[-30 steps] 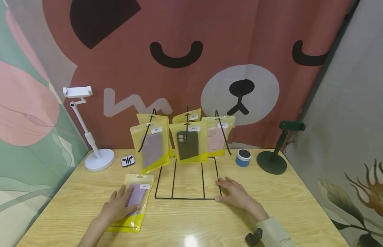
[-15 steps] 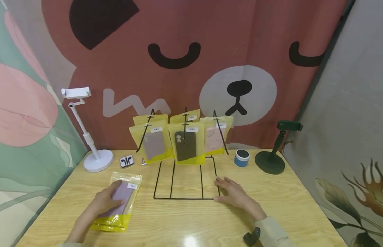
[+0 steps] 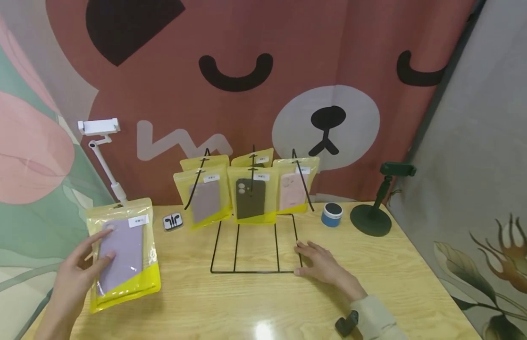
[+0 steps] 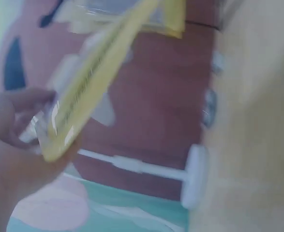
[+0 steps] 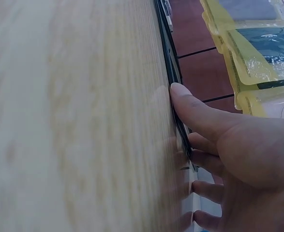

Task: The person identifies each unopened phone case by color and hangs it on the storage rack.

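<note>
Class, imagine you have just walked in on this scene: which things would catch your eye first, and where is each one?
First, the yellow packet with a lilac phone case, which the left hand holds up off the table's left edge. Next, the black wire display rack at the table's centre, with more yellow packets hanging along its back, and the right hand resting on the rack's front right corner.
</note>
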`<action>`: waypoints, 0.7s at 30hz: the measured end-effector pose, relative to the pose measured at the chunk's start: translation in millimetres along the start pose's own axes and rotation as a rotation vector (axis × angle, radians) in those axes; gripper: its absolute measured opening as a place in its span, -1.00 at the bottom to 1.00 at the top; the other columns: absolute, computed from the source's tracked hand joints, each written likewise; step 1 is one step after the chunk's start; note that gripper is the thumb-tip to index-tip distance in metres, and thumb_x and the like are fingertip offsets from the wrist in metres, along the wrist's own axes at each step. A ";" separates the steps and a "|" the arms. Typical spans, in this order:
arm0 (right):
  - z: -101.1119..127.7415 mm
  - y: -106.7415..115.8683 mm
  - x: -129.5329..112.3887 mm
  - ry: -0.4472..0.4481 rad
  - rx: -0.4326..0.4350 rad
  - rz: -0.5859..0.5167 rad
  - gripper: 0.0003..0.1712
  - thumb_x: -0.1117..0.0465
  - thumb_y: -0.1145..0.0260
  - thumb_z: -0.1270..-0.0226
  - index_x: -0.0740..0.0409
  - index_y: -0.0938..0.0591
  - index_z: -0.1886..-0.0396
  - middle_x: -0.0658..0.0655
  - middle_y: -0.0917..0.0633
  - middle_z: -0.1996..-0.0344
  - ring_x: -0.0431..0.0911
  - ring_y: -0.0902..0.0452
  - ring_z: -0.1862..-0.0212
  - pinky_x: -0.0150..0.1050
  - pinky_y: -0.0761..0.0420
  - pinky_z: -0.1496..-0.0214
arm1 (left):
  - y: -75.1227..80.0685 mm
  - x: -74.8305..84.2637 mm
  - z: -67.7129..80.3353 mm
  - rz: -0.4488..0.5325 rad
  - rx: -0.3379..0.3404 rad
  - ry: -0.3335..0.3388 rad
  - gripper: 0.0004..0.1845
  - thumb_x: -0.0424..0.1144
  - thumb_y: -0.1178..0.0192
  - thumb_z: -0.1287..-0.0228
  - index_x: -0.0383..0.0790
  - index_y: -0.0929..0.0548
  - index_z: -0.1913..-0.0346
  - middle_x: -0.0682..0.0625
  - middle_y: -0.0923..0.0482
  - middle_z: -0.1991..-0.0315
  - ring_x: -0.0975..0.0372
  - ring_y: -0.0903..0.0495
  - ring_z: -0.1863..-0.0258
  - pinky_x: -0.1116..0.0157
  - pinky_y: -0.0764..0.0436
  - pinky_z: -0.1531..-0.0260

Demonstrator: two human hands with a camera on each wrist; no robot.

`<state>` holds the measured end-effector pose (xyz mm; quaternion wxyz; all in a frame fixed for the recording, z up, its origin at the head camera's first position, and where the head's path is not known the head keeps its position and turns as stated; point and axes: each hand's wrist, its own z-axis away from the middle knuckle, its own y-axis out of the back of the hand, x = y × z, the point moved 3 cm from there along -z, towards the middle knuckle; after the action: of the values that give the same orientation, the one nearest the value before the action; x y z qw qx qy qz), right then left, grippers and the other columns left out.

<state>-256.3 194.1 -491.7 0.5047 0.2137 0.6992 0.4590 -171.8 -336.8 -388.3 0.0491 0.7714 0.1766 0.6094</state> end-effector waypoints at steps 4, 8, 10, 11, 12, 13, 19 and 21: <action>-1.4 2.1 0.2 0.001 0.006 0.010 -0.22 -0.12 -0.40 -0.17 0.17 -0.47 -0.31 0.22 -0.34 -0.39 0.31 -0.10 -0.41 0.42 -0.10 -0.27 | -13.8 32.1 15.1 0.150 -0.069 -0.089 -0.43 -0.54 -0.17 -0.27 -0.21 -0.43 -0.34 0.20 -0.50 -0.05 0.48 -0.57 0.29 0.52 -0.59 0.37; -1.4 2.7 -0.6 0.008 0.006 0.005 -0.23 -0.10 -0.40 -0.17 0.18 -0.47 -0.31 0.22 -0.34 -0.39 0.31 -0.10 -0.41 0.42 -0.11 -0.27 | -37.6 48.6 22.4 0.108 -0.147 -0.188 -0.48 -0.61 -0.19 -0.20 -0.34 -0.50 -0.25 0.12 -0.31 0.51 0.27 -0.28 0.63 0.38 -0.38 0.61; -1.1 2.6 -1.0 0.010 0.007 -0.001 -0.23 -0.09 -0.40 -0.18 0.19 -0.46 -0.31 0.22 -0.33 -0.39 0.31 -0.10 -0.41 0.44 -0.10 -0.26 | -48.0 53.1 21.3 0.074 -0.178 -0.245 -0.51 -0.60 -0.21 -0.19 -0.39 -0.52 -0.21 0.07 -0.15 0.56 0.19 -0.17 0.62 0.30 -0.29 0.63; -0.9 2.4 -1.1 0.010 0.007 -0.004 -0.22 -0.10 -0.40 -0.18 0.19 -0.46 -0.31 0.22 -0.33 -0.39 0.32 -0.10 -0.41 0.46 -0.09 -0.25 | -52.4 54.4 20.0 0.062 -0.194 -0.265 -0.51 -0.60 -0.21 -0.18 -0.39 -0.52 -0.21 0.06 -0.16 0.55 0.18 -0.16 0.61 0.29 -0.28 0.64; -0.7 2.2 -1.2 0.008 0.006 -0.006 -0.22 -0.10 -0.40 -0.18 0.19 -0.46 -0.32 0.22 -0.33 -0.39 0.32 -0.09 -0.41 0.47 -0.08 -0.24 | -56.1 55.3 18.6 0.044 -0.203 -0.288 -0.51 -0.61 -0.21 -0.18 -0.40 -0.52 -0.21 0.05 -0.17 0.52 0.18 -0.17 0.60 0.30 -0.27 0.64; -0.6 1.8 -1.2 0.005 0.004 -0.007 -0.21 -0.11 -0.40 -0.18 0.19 -0.46 -0.32 0.22 -0.32 -0.40 0.32 -0.09 -0.41 0.49 -0.07 -0.24 | -59.3 55.5 16.7 0.027 -0.210 -0.302 -0.51 -0.60 -0.22 -0.17 -0.39 -0.53 -0.21 0.05 -0.16 0.52 0.18 -0.17 0.59 0.30 -0.28 0.64; 0.1 -0.2 -0.5 -0.008 -0.007 -0.004 -0.20 -0.15 -0.38 -0.17 0.18 -0.46 -0.32 0.21 -0.33 -0.40 0.31 -0.09 -0.41 0.51 -0.05 -0.23 | -70.7 51.3 5.4 0.005 -0.213 -0.295 -0.49 -0.56 -0.26 -0.17 -0.31 -0.55 -0.22 0.04 -0.15 0.55 0.17 -0.18 0.61 0.30 -0.28 0.67; -0.1 -0.4 -0.1 -0.008 -0.008 -0.002 -0.19 -0.15 -0.38 -0.17 0.18 -0.46 -0.32 0.21 -0.33 -0.40 0.31 -0.08 -0.41 0.50 -0.06 -0.23 | -73.3 49.9 2.2 0.007 -0.225 -0.301 -0.49 -0.54 -0.26 -0.17 -0.30 -0.54 -0.22 0.04 -0.14 0.56 0.17 -0.17 0.62 0.30 -0.28 0.67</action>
<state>-256.2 193.8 -492.0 0.5087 0.2128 0.6955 0.4607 -175.5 -251.6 -364.1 0.1587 0.8440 0.0956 0.5033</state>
